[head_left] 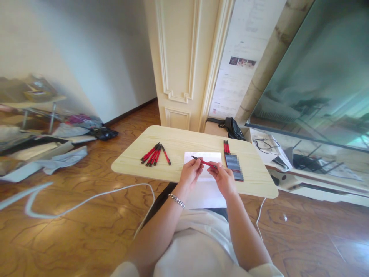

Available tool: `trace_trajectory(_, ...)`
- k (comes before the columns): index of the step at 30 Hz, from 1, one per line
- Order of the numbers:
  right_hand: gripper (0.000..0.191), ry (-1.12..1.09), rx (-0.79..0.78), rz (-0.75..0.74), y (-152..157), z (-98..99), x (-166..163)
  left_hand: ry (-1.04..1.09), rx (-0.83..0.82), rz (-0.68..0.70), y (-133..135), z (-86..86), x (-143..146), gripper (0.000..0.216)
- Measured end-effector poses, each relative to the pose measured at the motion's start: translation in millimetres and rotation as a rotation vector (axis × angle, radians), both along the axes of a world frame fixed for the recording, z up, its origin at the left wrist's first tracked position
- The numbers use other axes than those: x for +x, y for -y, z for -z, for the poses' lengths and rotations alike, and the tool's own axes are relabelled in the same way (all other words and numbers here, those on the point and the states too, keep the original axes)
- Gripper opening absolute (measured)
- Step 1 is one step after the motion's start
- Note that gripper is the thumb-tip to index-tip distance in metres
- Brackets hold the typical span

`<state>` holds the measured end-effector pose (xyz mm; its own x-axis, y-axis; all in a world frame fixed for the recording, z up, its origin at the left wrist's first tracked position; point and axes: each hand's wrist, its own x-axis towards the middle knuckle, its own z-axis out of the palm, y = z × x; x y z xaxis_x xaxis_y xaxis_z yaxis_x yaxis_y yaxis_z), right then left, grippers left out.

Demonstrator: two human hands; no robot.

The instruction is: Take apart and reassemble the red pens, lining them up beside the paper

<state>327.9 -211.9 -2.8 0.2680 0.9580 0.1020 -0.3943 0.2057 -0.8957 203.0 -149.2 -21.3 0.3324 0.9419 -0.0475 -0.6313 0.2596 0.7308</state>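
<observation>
A red pen (206, 163) with a black tip is held level between my two hands, over a white sheet of paper (209, 194) at the near edge of the table. My left hand (191, 172) pinches it close to the black tip, which points left. Fingers of my right hand (223, 177) grip its other end. To the left lies a loose fan of several red and black pens (151, 154). On the right, a few more red pens (226, 146) stick out above a dark pouch-like item (233, 163), partly blurred by pixelation.
The pale wooden table (178, 139) has rounded corners. Beyond its right end are a black bag (234, 129) and a white box with cables (265, 145). A white cord (115, 189) runs across the floor at left, near piled boxes and bags (77, 127).
</observation>
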Motion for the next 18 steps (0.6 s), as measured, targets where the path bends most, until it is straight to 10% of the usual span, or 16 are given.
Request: trace_trajectory(18, 0.029, 0.932, -0.154, -0.225, -6.1, -15.4, 58.1, -0.217, 0.231, 0.110, -3.2, -11.4, 12.2, 0.035)
